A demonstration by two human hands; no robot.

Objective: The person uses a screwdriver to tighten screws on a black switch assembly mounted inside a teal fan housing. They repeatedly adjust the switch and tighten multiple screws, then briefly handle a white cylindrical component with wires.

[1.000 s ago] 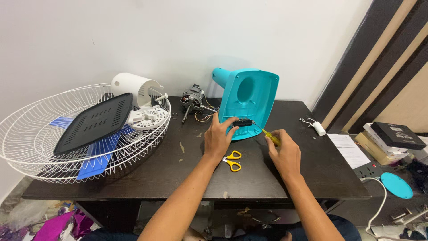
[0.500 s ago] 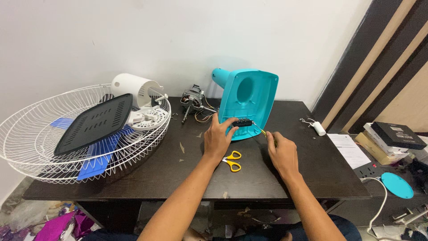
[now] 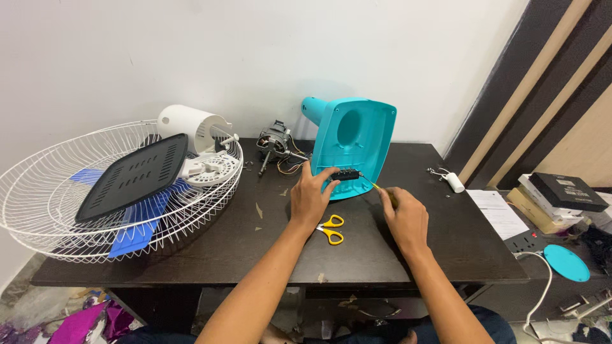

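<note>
1. The teal fan base (image 3: 357,143) stands tipped on its edge at the upper middle of the frame, on the dark table (image 3: 255,248), its hollow underside facing the camera.
2. The left hand (image 3: 310,197) is closed around a small black part (image 3: 347,174) at the lower rim of the base, fingers pinching it against the plastic.
3. The right hand (image 3: 405,213), just right of centre, is wrapped shut on a thin yellow-handled screwdriver (image 3: 377,187) whose tip points at that black part.
4. The base looks like a stiff, light moulded plastic shell, smooth and likely to slide on the tabletop; the firm rim and the neck at its top seem the safest places to grip, not the thin walls.
5. The black part appears small and easily dropped, so a fingertip pinch suits it.
6. Yellow scissors (image 3: 330,229) lie just below the left hand.
7. A bare fan motor (image 3: 275,146) with loose wires sits left of the base.
8. At the left of the frame a white wire grille (image 3: 57,223) holds a black vented panel (image 3: 134,175), blue blades (image 3: 137,223) and a white housing (image 3: 191,127).
</note>
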